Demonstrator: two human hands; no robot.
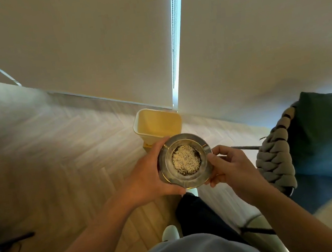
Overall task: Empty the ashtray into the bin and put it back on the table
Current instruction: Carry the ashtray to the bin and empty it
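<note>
A: Eyes on the ashtray (185, 161), a round metal dish with a wide flat rim and a thin gold line along its near edge. The well is full: pale grains heaped in the middle, dark ash ringing them.

B: And it sits level, nothing spilling. Who has it?

A: Both hands. The left hand (146, 173) cups the ashtray's left side, palm against the rim, thumb lying over the top edge and fingers wrapped underneath. The right hand (230, 167) pinches the right rim, thumb on top, fingers curled below.

B: So both are closed on the ashtray, with the dish bridging the gap between them.

A: Right, and it is held in the air, out in front of the body. Both forearms reach forward from the bottom corners and meet at the ashtray.

B: Where is the bin (157, 125)?

A: Just beyond the ashtray, on the wooden floor (59, 162), against the blind (86, 51). It is yellow, open-topped, and its near edge is hidden behind the ashtray's far rim.

B: To the ashtray's right?

A: A chair (276, 157) with a chunky grey woven back, and a dark teal cushion (328, 135) past it. Below the ashtray, a dark trouser leg (196, 213) and one pale shoe (170, 233).
</note>
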